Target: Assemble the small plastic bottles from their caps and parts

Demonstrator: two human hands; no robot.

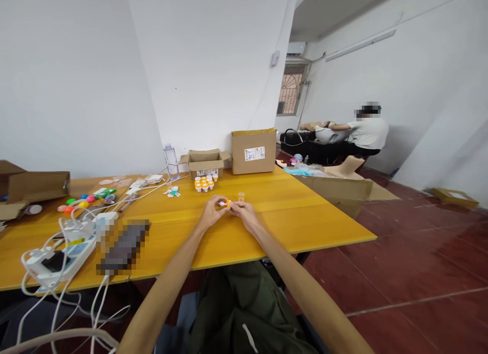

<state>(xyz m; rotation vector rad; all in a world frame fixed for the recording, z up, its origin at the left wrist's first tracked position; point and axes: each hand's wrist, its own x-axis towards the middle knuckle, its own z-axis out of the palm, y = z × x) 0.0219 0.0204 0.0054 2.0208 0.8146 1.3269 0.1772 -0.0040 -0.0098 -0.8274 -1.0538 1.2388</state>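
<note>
My left hand (212,211) and my right hand (245,212) meet over the yellow wooden table (301,206). Between their pinched fingers is a small orange-and-white bottle-like piece (227,203), partly hidden by the fingertips. A small clear plastic cap or cup (241,196) stands just beyond my right hand. Farther back, several orange-and-white small bottles (205,183) form a tight cluster in front of an open cardboard box (206,162). Left of the cluster lie small white and teal pieces (173,191).
A closed carton (253,152) and a clear bottle (171,161) stand at the back. A power strip (78,250) with white cables, a blurred dark device (124,246) and coloured balls (84,204) occupy the left. Another person (369,130) sits far right.
</note>
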